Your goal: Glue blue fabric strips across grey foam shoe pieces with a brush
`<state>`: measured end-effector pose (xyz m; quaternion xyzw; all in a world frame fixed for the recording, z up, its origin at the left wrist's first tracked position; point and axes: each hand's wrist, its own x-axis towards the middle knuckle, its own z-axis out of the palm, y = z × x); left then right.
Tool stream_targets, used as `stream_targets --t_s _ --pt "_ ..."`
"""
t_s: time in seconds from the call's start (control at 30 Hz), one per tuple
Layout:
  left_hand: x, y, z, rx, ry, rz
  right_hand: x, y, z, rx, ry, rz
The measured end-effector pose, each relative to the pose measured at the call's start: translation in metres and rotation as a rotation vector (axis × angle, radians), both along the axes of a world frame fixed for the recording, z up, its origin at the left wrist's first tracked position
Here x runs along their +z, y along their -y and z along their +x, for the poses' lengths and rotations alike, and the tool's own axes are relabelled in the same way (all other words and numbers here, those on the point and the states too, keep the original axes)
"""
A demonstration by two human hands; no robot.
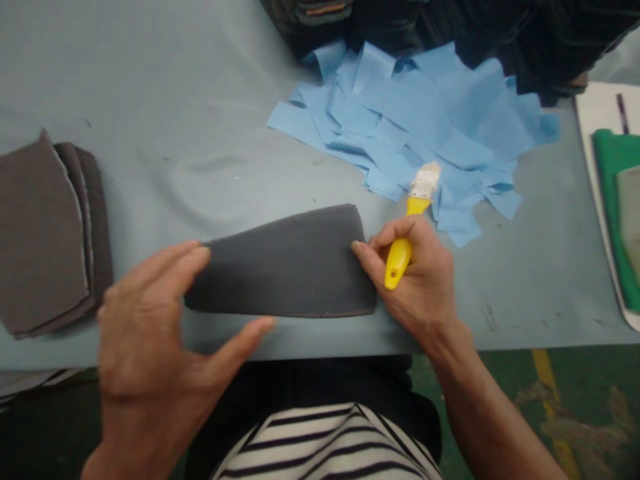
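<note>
A dark grey, tapered flat piece [290, 267] lies near the table's front edge, its narrow end to the left. My left hand [155, 333] is spread at that narrow end, fingertips by the upper corner and thumb just below the lower edge. In my right hand [420, 280] is a yellow-handled paintbrush [400, 260], its whitish bristles pointing up and away from me. The thumb of that hand touches the wide right end of the piece. Beyond the brush lies a loose heap of light blue strips [400, 127].
Brownish-grey cut pieces [45, 240] are stacked at the left. Dark stacked pieces [425, 33] stand at the back behind the strips. On the right is a white board [595, 167] with a green item [620, 200] on it. The grey-blue tabletop [150, 113] ends close to my body.
</note>
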<state>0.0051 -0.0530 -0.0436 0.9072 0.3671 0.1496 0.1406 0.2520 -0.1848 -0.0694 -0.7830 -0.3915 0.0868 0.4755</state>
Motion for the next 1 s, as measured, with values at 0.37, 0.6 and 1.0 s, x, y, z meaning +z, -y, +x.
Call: stream_targets --t_s 0.37,0.6,1.0 --pt "-0.016 0.011 0.049 -0.405 0.071 0.169 -0.001 -0.002 0.002 0.031 -0.002 0.028" --pt "-0.017 0.013 0.048 -0.423 0.081 0.153 0.0 0.001 0.003 0.074 0.012 0.037" --pt "-0.018 0.015 0.047 -0.428 0.087 0.141 0.003 0.003 0.002 0.125 0.091 0.009"
